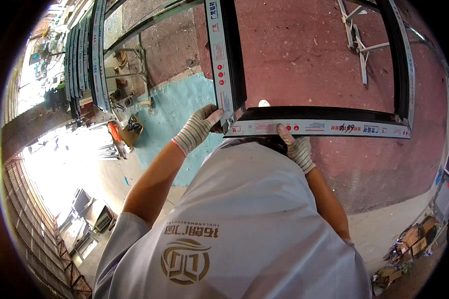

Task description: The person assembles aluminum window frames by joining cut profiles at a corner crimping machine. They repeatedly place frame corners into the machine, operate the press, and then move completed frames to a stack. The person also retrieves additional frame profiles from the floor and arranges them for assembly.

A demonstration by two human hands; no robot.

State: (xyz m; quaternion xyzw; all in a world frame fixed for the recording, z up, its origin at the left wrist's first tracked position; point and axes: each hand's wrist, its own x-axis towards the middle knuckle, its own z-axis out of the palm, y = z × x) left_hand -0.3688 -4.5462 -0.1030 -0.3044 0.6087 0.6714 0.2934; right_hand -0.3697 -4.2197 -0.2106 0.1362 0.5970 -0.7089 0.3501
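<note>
In front of my body is a black metal window frame (324, 128) with white printed protective film along its bars. My left hand (199, 128), in a striped knit glove, is closed around the left bar just at the near left corner, its thumb on the film. A bare metallic patch shows at that corner; I cannot tell whether the joint is fully closed. My right hand (297, 148), gloved alike, grips the near bar left of its middle. Its thumb lies on top, and the other fingers are mostly hidden beneath.
Several film-covered profiles (99, 65) stand at the far left, near a cardboard box (131, 130). A metal trestle (361, 50) shows through the frame opening. The floor is painted red (309, 55) and light blue (172, 99). Cardboard scraps (414, 239) lie at the lower right.
</note>
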